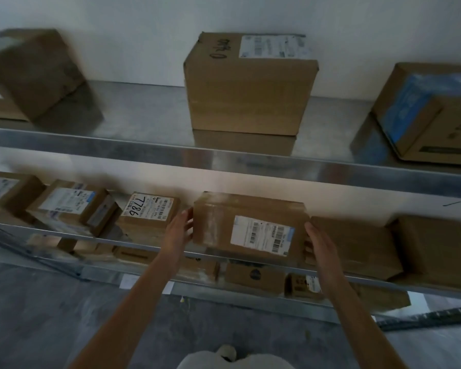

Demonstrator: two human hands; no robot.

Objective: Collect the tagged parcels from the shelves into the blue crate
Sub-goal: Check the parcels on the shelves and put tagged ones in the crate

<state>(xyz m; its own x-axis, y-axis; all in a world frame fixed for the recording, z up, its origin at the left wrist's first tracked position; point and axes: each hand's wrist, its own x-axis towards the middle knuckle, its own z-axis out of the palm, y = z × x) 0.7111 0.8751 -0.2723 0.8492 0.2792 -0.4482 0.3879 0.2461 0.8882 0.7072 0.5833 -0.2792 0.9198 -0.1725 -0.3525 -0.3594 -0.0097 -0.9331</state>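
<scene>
Partly hidden fingers of both hands flank the labelled parcel (250, 230).

Readable text, placed relative to the labelled parcel (250, 227) on the middle shelf:
- The parcel itself: white shipping label with barcodes, print too blurred to read.
- Small box (148, 213) just left of it: "7786" handwritten in black on its white label.
- Tall box (250, 83) on the shelf above it: handwritten "0440" on top, by an unreadable label.
</scene>
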